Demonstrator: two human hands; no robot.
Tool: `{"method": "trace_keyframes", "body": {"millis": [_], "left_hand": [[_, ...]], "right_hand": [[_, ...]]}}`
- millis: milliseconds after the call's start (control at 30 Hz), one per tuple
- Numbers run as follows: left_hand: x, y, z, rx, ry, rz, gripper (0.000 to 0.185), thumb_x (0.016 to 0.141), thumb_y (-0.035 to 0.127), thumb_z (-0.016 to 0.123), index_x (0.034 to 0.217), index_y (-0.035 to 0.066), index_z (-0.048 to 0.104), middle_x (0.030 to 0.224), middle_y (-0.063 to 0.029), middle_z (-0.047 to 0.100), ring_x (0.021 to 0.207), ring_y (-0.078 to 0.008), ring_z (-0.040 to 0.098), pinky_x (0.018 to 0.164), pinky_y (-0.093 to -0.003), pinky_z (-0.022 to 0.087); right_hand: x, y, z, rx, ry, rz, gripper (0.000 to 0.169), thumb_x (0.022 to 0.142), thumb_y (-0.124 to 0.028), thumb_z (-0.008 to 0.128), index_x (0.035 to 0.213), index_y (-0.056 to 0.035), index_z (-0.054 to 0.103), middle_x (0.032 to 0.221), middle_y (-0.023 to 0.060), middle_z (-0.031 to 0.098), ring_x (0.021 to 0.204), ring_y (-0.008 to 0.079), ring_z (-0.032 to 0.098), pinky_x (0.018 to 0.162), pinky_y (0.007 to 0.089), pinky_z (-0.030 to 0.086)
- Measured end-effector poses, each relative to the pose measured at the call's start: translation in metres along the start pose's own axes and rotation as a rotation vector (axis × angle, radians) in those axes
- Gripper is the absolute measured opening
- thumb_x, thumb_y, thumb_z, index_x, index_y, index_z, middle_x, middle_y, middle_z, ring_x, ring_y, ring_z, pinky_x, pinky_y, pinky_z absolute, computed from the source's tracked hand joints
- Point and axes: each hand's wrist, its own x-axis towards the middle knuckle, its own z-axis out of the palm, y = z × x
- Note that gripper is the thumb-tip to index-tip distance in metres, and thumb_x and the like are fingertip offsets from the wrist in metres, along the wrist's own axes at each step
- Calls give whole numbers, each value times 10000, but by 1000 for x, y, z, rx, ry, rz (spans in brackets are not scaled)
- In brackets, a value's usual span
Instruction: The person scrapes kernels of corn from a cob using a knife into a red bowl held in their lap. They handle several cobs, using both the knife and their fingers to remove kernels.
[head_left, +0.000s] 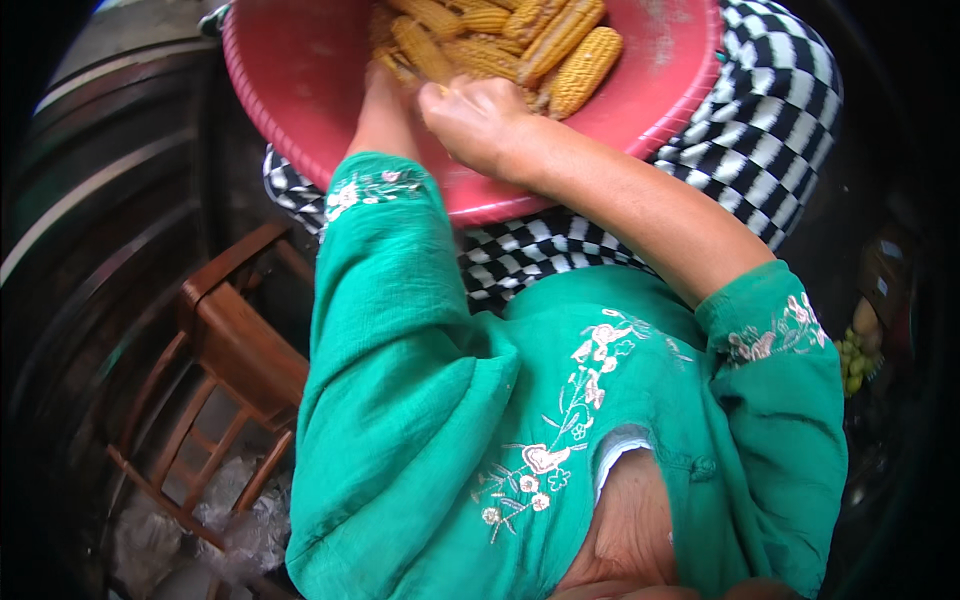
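Observation:
A wide pink plastic basin (300, 67) rests on my lap and holds several ears of dried yellow corn (585, 71). My left hand (386, 86) reaches into the basin at the near left of the pile. It is blurred, and its fingers are lost among the cobs. Close beside it, my right hand (476, 112) is curled with the knuckles up, next to a slanting corn cob (421, 49). The underside of the right hand is hidden, so I cannot tell what lies in either grip.
Black-and-white checked cloth (757, 142) covers my legs under the basin. A brown wooden chair (244, 352) stands at the left, near clear plastic bags (247, 517) on the floor. At the right edge lies a bunch of green fruit (855, 361).

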Motion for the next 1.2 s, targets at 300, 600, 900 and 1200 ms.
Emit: {"method": "trace_keyframes", "body": {"millis": [300, 600, 900, 1200], "left_hand": [[3, -5, 1, -32, -68, 5, 439, 936, 412, 294, 1080, 88, 552, 931, -127, 611, 727, -290, 598, 592, -450, 507], [-31, 30, 33, -192, -306, 45, 396, 917, 409, 337, 977, 93, 567, 763, -105, 590, 566, -268, 582, 448, -402, 479], [-96, 72, 41, -353, -689, 345, 464, 920, 521, 402, 1073, 96, 512, 813, -102, 587, 610, -213, 579, 522, -333, 497], [-110, 76, 47, -218, -738, 375, 399, 880, 456, 506, 1020, 85, 553, 775, -52, 572, 641, -175, 580, 508, -301, 493]], "right_hand": [[36, 12, -5, 69, -146, 31, 240, 796, -192, 562, 970, -43, 634, 884, 173, 683, 825, 322, 674, 699, 429, 537], [39, 63, -42, 154, 27, 162, 345, 867, -219, 452, 1175, -82, 528, 951, 234, 639, 888, 376, 639, 777, 464, 510], [-7, 118, -127, -237, 97, 279, 342, 835, -215, 527, 1154, -94, 521, 1067, 233, 594, 878, 349, 654, 739, 452, 530], [15, 132, -82, -279, 29, 249, 266, 795, -268, 551, 1007, -119, 618, 1152, 179, 543, 1059, 324, 544, 870, 506, 379]]}}
